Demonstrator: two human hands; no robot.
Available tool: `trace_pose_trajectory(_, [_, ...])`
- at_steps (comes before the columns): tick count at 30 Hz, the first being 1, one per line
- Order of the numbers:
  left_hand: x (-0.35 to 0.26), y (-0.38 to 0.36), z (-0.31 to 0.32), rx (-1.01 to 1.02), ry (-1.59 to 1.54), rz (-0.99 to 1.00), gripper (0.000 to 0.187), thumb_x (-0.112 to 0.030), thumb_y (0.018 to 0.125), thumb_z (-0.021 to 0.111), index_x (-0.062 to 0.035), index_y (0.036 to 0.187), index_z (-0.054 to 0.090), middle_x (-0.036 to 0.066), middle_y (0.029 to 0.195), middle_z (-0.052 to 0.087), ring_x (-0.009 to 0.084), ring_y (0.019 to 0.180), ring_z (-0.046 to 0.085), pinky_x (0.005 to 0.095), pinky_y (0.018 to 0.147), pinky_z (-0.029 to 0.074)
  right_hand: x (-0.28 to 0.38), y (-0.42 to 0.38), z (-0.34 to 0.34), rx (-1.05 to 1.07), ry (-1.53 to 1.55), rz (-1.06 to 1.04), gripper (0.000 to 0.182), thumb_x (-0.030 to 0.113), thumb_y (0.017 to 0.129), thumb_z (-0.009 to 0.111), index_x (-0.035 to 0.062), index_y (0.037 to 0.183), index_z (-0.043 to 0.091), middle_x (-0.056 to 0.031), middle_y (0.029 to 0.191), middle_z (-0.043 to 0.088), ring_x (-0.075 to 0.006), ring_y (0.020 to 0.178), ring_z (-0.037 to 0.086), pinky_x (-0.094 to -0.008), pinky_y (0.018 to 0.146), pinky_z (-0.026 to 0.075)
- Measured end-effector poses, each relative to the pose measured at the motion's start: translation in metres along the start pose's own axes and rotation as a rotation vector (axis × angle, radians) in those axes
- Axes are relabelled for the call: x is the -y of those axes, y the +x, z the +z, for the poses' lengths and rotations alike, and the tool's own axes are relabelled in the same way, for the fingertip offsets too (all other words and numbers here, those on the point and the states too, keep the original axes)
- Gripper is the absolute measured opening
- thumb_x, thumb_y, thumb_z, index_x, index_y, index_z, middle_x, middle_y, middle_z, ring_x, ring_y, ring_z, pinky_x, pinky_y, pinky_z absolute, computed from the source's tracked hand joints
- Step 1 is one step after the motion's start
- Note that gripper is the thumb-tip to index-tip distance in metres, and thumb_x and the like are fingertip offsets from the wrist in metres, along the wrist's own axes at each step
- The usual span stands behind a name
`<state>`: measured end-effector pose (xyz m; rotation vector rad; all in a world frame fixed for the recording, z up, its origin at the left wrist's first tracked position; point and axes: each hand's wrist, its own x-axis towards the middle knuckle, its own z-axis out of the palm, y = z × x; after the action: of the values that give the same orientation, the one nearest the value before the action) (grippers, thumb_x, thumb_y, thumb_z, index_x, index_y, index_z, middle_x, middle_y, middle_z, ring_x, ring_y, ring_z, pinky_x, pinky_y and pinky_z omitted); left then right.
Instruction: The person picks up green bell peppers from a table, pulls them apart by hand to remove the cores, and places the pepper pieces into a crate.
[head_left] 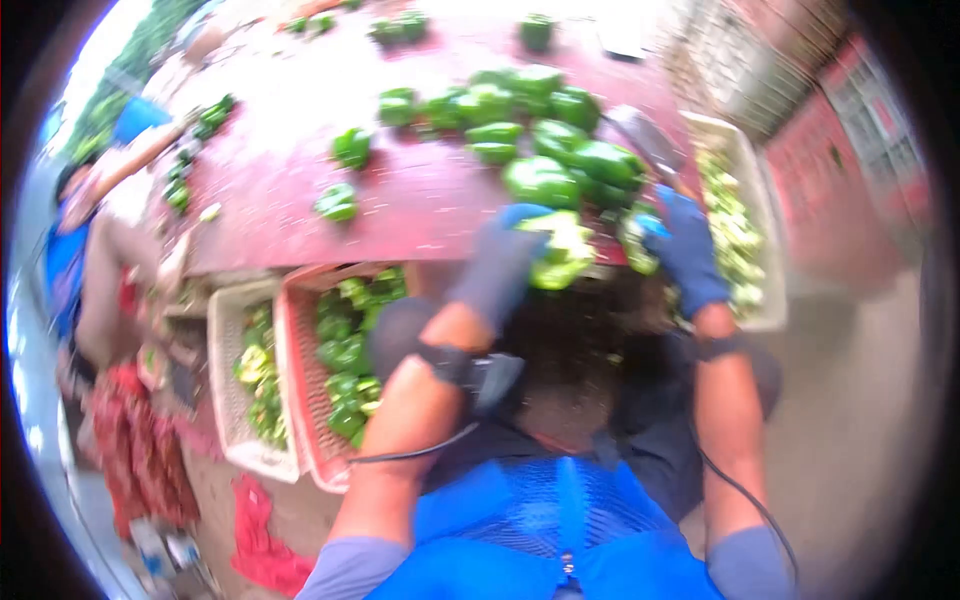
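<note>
My left hand (503, 262), in a dark blue glove, is closed on a pale green, cut-open pepper (565, 250) just off the table's front edge. To its right, my right hand (688, 240), also gloved, grips a smaller green pepper piece (638, 240) with its fingers pressed together; blur hides whether a tool is in it too. Whole green peppers (540, 181) lie heaped on the red table (430, 215) right behind both hands. A grey blade-like object (645, 140) rests or hangs beyond my right hand, blurred.
Beyond my right hand stands a pale crate (768, 270) of cut pieces. A white crate (222, 380) and a red crate (300, 380) holding peppers are below the table at the left. Another person (75, 240) sits at the far left. Red cloth (262, 540) lies on the floor.
</note>
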<state>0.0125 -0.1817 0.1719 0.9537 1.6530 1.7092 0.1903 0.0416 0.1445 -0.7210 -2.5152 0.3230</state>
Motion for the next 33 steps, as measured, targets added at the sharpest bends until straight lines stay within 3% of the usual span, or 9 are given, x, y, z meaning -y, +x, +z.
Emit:
trace_pose_trajectory(1, [0.000,0.004,0.003,-0.004,-0.293,-0.251,0.022,-0.011,0.085,0.065,-0.0026,0.106,0.066,0.009,0.098,0.069,0.0175,0.087,0.065,0.0334,0.081,0.054,0.000,-0.001,-0.001,-0.065,-0.017,-0.039,0.055,0.027,0.080,0.070,0.0032,0.128,0.056,-0.0209,0.117,0.062,-0.0382,0.107,0.060,-0.0439,0.094,0.047])
trace_pose_trajectory(8, [-0.017,0.008,0.021,-0.127,-0.156,-0.323,0.019,0.002,0.078,0.062,0.0021,0.095,0.068,0.010,0.090,0.070,0.0149,0.081,0.065,0.0291,0.075,0.054,0.013,-0.004,-0.017,0.186,-0.131,0.130,0.051,0.027,0.088,0.065,0.0007,0.130,0.055,-0.0213,0.129,0.057,-0.0367,0.118,0.055,-0.0427,0.100,0.043])
trace_pose_trajectory(14, [-0.005,0.010,0.024,-0.163,-0.115,-0.314,0.020,0.003,0.076,0.062,0.0007,0.095,0.068,0.010,0.086,0.069,0.0153,0.080,0.065,0.0307,0.074,0.054,0.001,-0.007,-0.010,-0.028,-0.280,-0.027,0.050,0.031,0.090,0.065,0.0061,0.133,0.055,-0.0220,0.128,0.058,-0.0370,0.118,0.055,-0.0430,0.100,0.044])
trace_pose_trajectory(17, [-0.012,0.009,0.024,-0.110,-0.002,-0.292,0.022,-0.003,0.075,0.066,-0.0002,0.096,0.068,0.009,0.086,0.070,0.0147,0.080,0.065,0.0305,0.073,0.053,0.044,0.000,-0.041,-0.118,-0.078,-0.138,0.046,0.022,0.091,0.066,0.0078,0.133,0.056,-0.0156,0.117,0.062,-0.0261,0.098,0.061,-0.0342,0.088,0.049])
trace_pose_trajectory(20, [-0.020,0.006,0.029,-0.052,0.068,-0.226,0.026,-0.005,0.073,0.068,0.0003,0.098,0.068,0.011,0.087,0.070,0.0147,0.081,0.065,0.0310,0.075,0.053,0.067,-0.012,-0.039,0.077,0.580,0.005,0.047,0.012,0.090,0.065,0.0076,0.136,0.055,-0.0072,0.110,0.062,-0.0121,0.083,0.057,-0.0271,0.076,0.049])
trace_pose_trajectory(21, [-0.015,0.006,0.032,-0.021,0.043,-0.196,0.029,-0.006,0.072,0.069,0.0010,0.100,0.067,0.013,0.091,0.070,0.0159,0.086,0.066,0.0315,0.079,0.052,0.069,-0.017,-0.035,0.265,0.781,0.224,0.049,0.010,0.090,0.064,0.0068,0.137,0.053,-0.0075,0.114,0.061,-0.0129,0.089,0.058,-0.0274,0.079,0.050])
trace_pose_trajectory(24, [-0.016,0.002,0.037,0.027,0.127,-0.106,0.031,-0.007,0.072,0.070,0.0013,0.101,0.067,0.014,0.095,0.070,0.0170,0.090,0.066,0.0321,0.082,0.052,0.086,-0.022,-0.032,0.278,0.472,-0.043,0.041,0.015,0.091,0.065,0.0032,0.129,0.057,-0.0074,0.103,0.066,-0.0116,0.088,0.059,-0.0280,0.079,0.050])
trace_pose_trajectory(29, [-0.020,-0.006,0.037,0.055,0.171,-0.083,0.033,-0.007,0.073,0.071,0.0012,0.104,0.066,0.014,0.098,0.069,0.0186,0.091,0.066,0.0329,0.085,0.052,0.089,-0.021,-0.037,0.388,0.629,0.211,0.035,0.025,0.083,0.073,0.0010,0.108,0.064,-0.0135,0.091,0.067,-0.0202,0.079,0.063,-0.0321,0.076,0.051])
trace_pose_trajectory(33, [-0.021,-0.007,0.036,0.132,0.229,0.025,0.031,-0.011,0.081,0.068,-0.0023,0.110,0.065,0.013,0.101,0.068,0.0216,0.094,0.065,0.0352,0.084,0.053,0.091,-0.023,-0.040,0.339,0.420,0.114,0.031,0.029,0.083,0.072,0.0042,0.099,0.066,-0.0151,0.086,0.068,-0.0241,0.077,0.065,-0.0353,0.072,0.051])
